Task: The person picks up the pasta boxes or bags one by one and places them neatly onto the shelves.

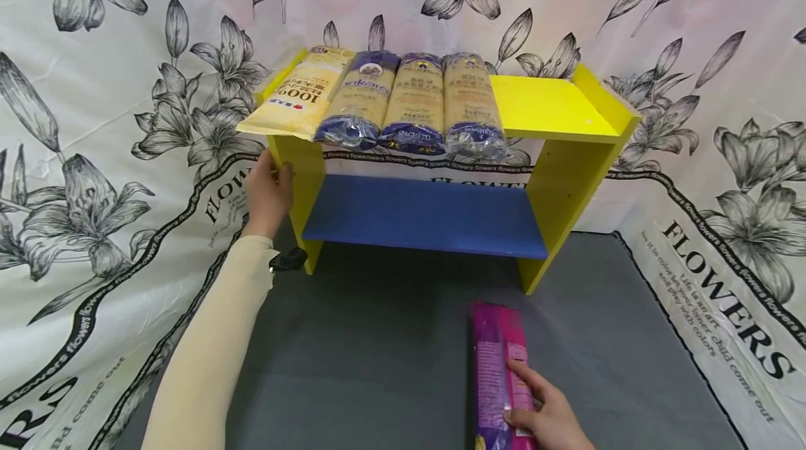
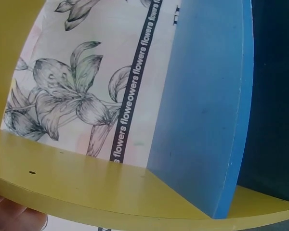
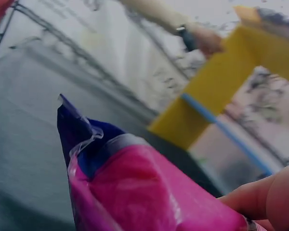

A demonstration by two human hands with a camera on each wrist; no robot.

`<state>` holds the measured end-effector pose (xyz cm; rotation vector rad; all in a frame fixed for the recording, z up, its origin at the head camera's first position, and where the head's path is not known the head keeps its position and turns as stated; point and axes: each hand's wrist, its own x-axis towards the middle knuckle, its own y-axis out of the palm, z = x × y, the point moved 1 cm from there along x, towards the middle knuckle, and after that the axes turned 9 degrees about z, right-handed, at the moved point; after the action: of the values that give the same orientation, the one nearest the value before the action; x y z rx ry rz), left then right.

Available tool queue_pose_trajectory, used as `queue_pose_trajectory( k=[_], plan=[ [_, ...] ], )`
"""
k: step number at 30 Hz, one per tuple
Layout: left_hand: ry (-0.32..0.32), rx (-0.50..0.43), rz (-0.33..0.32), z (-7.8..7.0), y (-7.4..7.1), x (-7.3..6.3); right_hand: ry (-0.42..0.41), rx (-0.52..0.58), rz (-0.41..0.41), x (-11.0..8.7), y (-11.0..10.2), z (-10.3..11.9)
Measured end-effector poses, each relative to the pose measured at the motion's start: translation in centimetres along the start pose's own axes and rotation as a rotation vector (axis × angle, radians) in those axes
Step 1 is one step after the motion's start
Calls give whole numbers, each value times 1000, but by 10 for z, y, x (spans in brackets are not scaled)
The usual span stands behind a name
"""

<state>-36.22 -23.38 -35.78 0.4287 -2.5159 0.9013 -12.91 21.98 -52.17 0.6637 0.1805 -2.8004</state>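
My left hand grips the front edge of the left side panel of a small yellow-and-blue shelf, just under its top board. In the left wrist view, a few fingertips show against the yellow panel. Near the front, my right hand pinches a long pink and purple plastic packet by its right side, thumb and fingers on the wrapper. The right wrist view shows the packet's pink wrapper close up, with a crimped blue end. Its contents are hidden.
On the shelf's top lie a yellow printed bag and, beside it, three spaghetti packs, one being the middle pack; their ends overhang the front edge. A blue lower board spans the side panels. Flower-printed cloth surrounds the grey surface.
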Motion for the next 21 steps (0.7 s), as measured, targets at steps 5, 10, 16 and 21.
queue_pose_trajectory(
  k=[5,10,16,21],
  plan=[
    [13,-5,-14,2,-1,-1,-30,52,-108,-33,-37,22],
    [35,-11,-21,0,-2,-1,-246,175,-84,-64,-77,46],
    [20,8,-25,-1,0,-1,-494,346,38,-91,-118,92],
    [12,14,-23,-2,1,-1,-696,443,60,-103,-142,147]
  ],
)
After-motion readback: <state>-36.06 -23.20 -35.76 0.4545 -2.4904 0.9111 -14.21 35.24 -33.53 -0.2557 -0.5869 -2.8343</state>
